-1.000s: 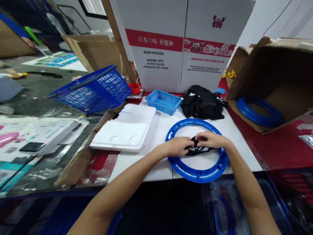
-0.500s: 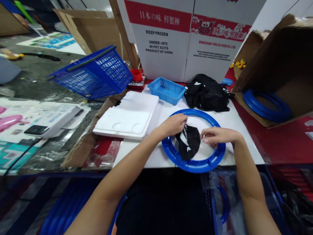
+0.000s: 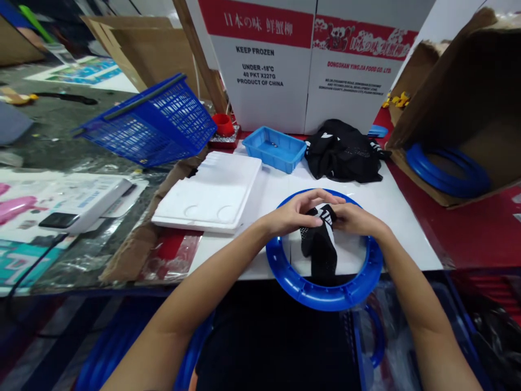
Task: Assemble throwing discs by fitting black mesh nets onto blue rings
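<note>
A blue plastic ring (image 3: 325, 296) lies before me, its near side reaching over the table's front edge. Inside its opening hangs a piece of black mesh cloth (image 3: 323, 252) with white markings, bunched at the top. My right hand (image 3: 356, 218) has its fingers closed on the bunched part, over the ring's right side. Just left of it, my left hand (image 3: 295, 213) has thumb and fingers spread around the cloth's top; the thumb lies against the cloth. The right fingertips are partly hidden. Behind the ring rests a heap of black cloth (image 3: 344, 155).
A light-blue tray (image 3: 277, 155) stands behind a white foam lid (image 3: 211, 190). To the left are a tilted blue basket (image 3: 154, 125) and a white device (image 3: 85, 201). On the right, a cardboard box (image 3: 456, 98) holds blue rings (image 3: 448, 171). A white carton (image 3: 271, 103) rises behind.
My right hand has moved left and taken hold of the cloth beside my left hand. My left fingers have spread. The cloth is more bunched, and the ring's near side has come closer to me.
</note>
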`<state>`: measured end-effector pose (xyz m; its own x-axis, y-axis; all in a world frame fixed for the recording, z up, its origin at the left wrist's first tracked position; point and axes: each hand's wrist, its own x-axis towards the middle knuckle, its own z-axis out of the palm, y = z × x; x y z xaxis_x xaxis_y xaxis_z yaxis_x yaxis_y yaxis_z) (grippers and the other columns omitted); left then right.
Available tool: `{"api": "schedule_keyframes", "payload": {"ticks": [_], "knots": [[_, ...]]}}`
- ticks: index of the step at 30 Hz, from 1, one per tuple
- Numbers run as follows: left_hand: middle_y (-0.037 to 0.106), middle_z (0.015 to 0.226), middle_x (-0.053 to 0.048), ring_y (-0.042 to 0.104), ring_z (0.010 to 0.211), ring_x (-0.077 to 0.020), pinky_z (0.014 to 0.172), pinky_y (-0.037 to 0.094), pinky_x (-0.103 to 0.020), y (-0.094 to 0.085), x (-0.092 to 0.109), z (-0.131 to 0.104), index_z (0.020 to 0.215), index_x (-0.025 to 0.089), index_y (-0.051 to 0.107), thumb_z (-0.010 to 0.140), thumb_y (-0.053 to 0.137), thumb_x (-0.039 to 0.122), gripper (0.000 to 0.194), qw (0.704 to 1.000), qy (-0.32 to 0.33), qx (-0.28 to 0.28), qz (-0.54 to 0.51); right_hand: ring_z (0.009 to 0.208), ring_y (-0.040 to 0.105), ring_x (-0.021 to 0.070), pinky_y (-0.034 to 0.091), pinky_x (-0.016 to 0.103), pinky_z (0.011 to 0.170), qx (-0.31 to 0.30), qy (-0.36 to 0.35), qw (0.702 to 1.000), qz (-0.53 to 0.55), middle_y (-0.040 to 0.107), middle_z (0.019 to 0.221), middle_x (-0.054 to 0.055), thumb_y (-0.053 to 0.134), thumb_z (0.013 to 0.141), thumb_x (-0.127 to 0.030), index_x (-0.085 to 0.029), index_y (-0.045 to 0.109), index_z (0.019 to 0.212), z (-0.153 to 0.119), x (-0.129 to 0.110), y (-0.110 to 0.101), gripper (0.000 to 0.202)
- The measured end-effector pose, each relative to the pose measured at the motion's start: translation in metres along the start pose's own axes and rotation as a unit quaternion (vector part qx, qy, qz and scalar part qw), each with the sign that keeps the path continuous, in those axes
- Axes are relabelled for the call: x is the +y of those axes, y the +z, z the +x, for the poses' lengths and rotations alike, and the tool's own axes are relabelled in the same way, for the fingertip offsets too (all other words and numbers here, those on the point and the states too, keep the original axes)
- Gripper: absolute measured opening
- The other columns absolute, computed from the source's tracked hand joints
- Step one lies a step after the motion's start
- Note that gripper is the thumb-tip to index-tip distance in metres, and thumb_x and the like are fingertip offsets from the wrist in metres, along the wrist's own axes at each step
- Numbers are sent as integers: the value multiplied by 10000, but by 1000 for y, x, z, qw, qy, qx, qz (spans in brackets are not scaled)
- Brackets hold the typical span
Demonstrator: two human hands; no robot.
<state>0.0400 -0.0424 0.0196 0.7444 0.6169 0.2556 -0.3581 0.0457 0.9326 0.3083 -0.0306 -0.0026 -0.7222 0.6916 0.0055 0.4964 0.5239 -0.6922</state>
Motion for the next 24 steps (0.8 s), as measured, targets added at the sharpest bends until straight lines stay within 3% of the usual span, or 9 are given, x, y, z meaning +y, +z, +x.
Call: {"api": "schedule_keyframes", "payload": {"ticks": [2,6,10,12,15,17,19,21,24], "knots": [[684,1574,-160,625,1508,-359,1283,441,-537,4,2,-1,1228,245,750,857,940,331,426,1000,7,-24,-1,881,697,228,564,361,826,-12,-18,999,37,778,953,35,681,1005,-304,-231,798,932,1,-1,2,156],[655,1607,-173,546,1591,-388,1354,356,-590,6,6,-3,1294,248,753,837,971,353,517,996,24,-71,43,1060,728,262,590,390,942,56,-8,982,178,806,1152,61,726,991,-371,-237,803,1044,-10,-9,-9,163],[615,1638,-171,542,1586,-406,1329,425,-570,9,15,-5,1395,255,727,788,1000,404,682,984,17,-161,71,723,624,185,526,313,680,215,35,913,345,689,816,4,752,953,-471,-247,681,877,-24,-22,-21,248],[563,1692,-161,529,1595,-405,1323,444,-543,11,20,-7,1421,255,728,800,991,432,696,973,6,-196,121,606,516,155,433,283,571,252,66,902,344,608,731,-29,762,967,-550,-263,649,931,-22,-26,-20,311],[510,1740,-128,494,1617,-386,1284,487,-509,8,25,-12,1395,276,761,883,920,422,556,946,-24,-161,279,605,515,163,408,288,569,242,94,943,208,606,723,-34,717,1017,-637,-274,657,1044,-7,-20,-12,370],[643,1590,-132,620,1479,-347,1201,546,-483,3,22,-13,1305,258,799,959,828,353,360,908,-66,-108,398,695,609,208,492,334,674,212,90,971,67,679,788,3,630,1076,-610,-269,684,1086,4,-10,-4,346],[771,1307,-131,728,1252,-311,1119,579,-468,-1,13,-13,1179,210,818,1022,740,317,206,858,-111,-38,500,921,718,288,559,418,876,185,68,979,-59,779,997,71,562,1117,-530,-269,717,1168,9,-1,2,308],[791,1134,-134,751,1126,-308,1068,588,-469,-1,1,-10,1091,171,817,1075,678,342,220,794,-155,32,587,1131,728,343,556,482,1026,189,35,974,-124,790,1212,123,527,1135,-473,-271,733,1272,6,3,1,319],[760,1196,-187,759,1015,-324,936,608,-468,9,-13,-5,1117,128,810,1121,610,376,319,695,-203,89,684,1208,702,356,557,530,1101,261,10,956,-135,751,1312,155,528,1141,-456,-263,735,1353,-8,6,-11,354]]}}
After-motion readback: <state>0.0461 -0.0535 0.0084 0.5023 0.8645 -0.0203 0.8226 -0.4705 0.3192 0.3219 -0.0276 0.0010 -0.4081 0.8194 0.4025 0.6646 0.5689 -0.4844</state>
